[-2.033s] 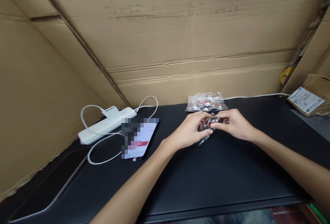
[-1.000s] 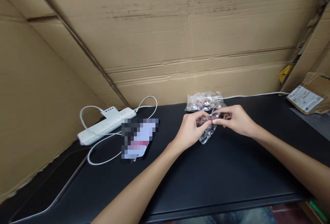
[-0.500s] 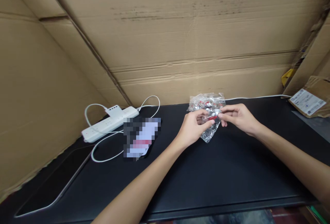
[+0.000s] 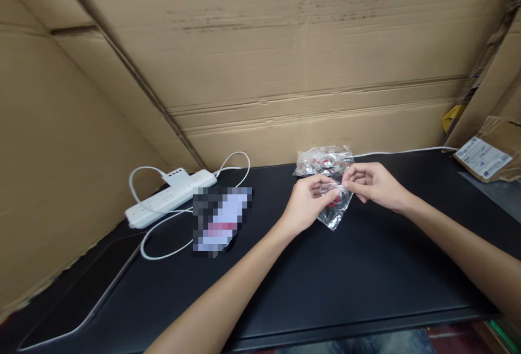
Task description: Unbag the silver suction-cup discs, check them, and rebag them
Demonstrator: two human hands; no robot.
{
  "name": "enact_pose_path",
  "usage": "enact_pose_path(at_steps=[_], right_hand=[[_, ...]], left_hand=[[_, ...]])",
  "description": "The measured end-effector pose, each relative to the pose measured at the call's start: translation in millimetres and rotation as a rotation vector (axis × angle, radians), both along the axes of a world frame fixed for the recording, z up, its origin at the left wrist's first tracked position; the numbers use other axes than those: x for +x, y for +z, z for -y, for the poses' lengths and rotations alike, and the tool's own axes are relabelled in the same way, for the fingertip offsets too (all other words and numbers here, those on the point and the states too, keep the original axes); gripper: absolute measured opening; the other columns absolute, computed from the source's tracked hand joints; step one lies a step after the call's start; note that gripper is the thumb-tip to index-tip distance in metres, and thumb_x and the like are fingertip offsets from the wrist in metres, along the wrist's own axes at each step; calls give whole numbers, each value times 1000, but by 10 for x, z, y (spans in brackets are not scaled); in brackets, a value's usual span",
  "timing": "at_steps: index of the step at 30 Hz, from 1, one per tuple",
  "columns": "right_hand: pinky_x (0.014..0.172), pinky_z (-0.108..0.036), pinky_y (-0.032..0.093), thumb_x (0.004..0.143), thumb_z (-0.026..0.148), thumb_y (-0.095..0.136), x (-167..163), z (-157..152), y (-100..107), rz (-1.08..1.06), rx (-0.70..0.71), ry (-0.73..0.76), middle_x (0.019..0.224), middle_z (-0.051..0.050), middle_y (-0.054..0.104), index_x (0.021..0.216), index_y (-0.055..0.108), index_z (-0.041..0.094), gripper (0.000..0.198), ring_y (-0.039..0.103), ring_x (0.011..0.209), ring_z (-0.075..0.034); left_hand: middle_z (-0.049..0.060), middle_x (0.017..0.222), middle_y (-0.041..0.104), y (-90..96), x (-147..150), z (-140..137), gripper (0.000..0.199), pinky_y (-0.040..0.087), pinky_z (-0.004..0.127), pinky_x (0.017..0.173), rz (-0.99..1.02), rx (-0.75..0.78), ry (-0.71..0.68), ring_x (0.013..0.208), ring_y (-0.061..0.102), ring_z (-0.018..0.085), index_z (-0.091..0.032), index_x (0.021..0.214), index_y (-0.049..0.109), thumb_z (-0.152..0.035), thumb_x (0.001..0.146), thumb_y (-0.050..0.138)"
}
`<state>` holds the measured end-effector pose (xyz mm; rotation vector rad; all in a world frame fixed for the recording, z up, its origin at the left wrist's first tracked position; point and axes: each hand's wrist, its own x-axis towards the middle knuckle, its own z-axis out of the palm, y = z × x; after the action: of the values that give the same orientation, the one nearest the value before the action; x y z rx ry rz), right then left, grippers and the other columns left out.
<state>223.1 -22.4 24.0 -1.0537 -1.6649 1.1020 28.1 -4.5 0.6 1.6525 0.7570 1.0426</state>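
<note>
Between my two hands hangs a small clear plastic bag (image 4: 334,216) with a round silver-and-red piece inside, its exact kind too small to make out. My left hand (image 4: 311,199) pinches the bag's left side between thumb and fingers. The thumb and forefinger of my right hand (image 4: 369,184) close on its upper right edge. Just behind lies a larger clear bag (image 4: 323,161) of several similar silver-and-red pieces, partly hidden by my hands.
A white power strip (image 4: 173,196) with a plugged-in charger and white cable (image 4: 157,257) sits at left. Near it are a blurred-out item (image 4: 223,218) and a dark flat tablet-like device (image 4: 81,294). Cardboard walls (image 4: 309,61) enclose the black table (image 4: 345,283); a labelled brown package (image 4: 486,153) lies right.
The silver-and-red piece at my right fingertips has moved down into the small bag. My right fingers are now on the bag's edge. The view has shifted slightly.
</note>
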Motion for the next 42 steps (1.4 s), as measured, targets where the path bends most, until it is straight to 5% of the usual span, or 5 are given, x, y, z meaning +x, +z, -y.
enact_pose_path(at_steps=[9,16,24,42], right_hand=[[54,-25,49,77,36,77,12,-26,-15,-106,180,-227,104,-9,66,106,64,17,37,60,63,-10],[60,-29,50,77,41,76,-19,-54,-95,-134,90,-95,70,-3,65,78,69,16,26,61,63,-14],[56,-28,50,77,40,76,-5,-141,-299,-135,108,-129,74,-4,67,83,69,16,26,62,63,-14],[45,-24,42,77,38,74,-36,-131,-289,-211,158,-208,70,0,60,87,61,18,26,52,51,-9]], left_hand=[[8,87,73,87,23,42,21,56,39,87,309,-168,-12,89,72,22,-15,85,63,-28,76,77],[8,94,71,49,-15,-15,22,54,37,92,240,-101,18,96,69,20,-15,88,64,-31,77,76],[8,87,73,-35,-91,-132,24,61,35,76,33,-31,94,80,70,19,-14,91,69,-36,81,72],[9,81,73,-13,-78,-112,31,64,37,71,111,-92,102,69,73,20,-10,93,70,-38,80,73]])
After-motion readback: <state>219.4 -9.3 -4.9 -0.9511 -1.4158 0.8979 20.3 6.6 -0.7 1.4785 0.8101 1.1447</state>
